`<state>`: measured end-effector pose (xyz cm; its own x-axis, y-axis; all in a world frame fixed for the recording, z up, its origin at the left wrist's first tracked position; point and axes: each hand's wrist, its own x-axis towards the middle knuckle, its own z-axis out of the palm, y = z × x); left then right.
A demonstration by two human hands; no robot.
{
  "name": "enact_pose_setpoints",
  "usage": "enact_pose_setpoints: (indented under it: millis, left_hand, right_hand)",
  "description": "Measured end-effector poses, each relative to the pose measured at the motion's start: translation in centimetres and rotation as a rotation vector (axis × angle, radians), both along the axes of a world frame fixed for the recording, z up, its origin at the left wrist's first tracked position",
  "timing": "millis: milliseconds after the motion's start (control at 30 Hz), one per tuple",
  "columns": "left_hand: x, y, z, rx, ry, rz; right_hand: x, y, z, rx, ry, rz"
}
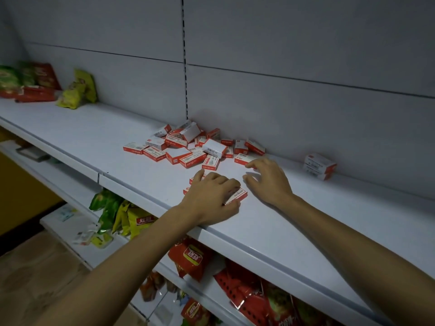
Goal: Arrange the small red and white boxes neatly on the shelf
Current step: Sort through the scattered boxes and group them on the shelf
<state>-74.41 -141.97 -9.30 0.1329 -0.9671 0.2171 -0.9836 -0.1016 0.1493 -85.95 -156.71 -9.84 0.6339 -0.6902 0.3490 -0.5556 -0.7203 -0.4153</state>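
Several small red and white boxes lie in a loose heap (pixel 193 147) on the white shelf (pixel 98 137), close to its back wall. My left hand (pixel 211 196) lies over a few boxes near the shelf's front edge, and its fingers curl round one box (pixel 238 195) that sticks out to the right. Just to the right of it, my right hand (pixel 266 177) hovers with its fingers spread and relaxed, holding nothing; its fingertips are near a box (pixel 242 158) at the heap's edge. Two boxes stand stacked (pixel 319 166) further right against the wall.
Green, yellow and red snack bags (pixel 75 90) lie at the shelf's far left. On the lower shelves under the front edge are more snack bags (pixel 193 257). The grey back wall has a slotted upright (pixel 184 67).
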Motion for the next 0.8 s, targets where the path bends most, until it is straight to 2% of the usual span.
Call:
enact_pose_setpoints:
  millis: [200, 300, 400, 633, 800]
  left_hand:
    - [1.7, -0.1, 0.1, 0.01, -0.002, -0.105]
    - [3.0, 0.0, 0.3, 0.017, -0.016, -0.043]
    - [4.5, 0.2, 0.3, 0.058, 0.085, -0.006]
    - [4.9, -1.8, -0.5, -0.012, 0.07, -0.164]
    - [3.7, -3.7, -0.7, -0.026, 0.091, -0.218]
  right_hand:
    - [2.3, -2.0, 0.6, 0.025, 0.036, -0.055]
    - [4.1, -3.0, 0.9, 0.037, 0.058, -0.093]
    - [5.5, -3.6, 0.8, 0.049, 0.085, -0.101]
    - [5.4, -4.0, 0.1, -0.006, 0.155, -0.115]
    - [3.4, -3.2, 0.9, 0.09, 0.102, -0.074]
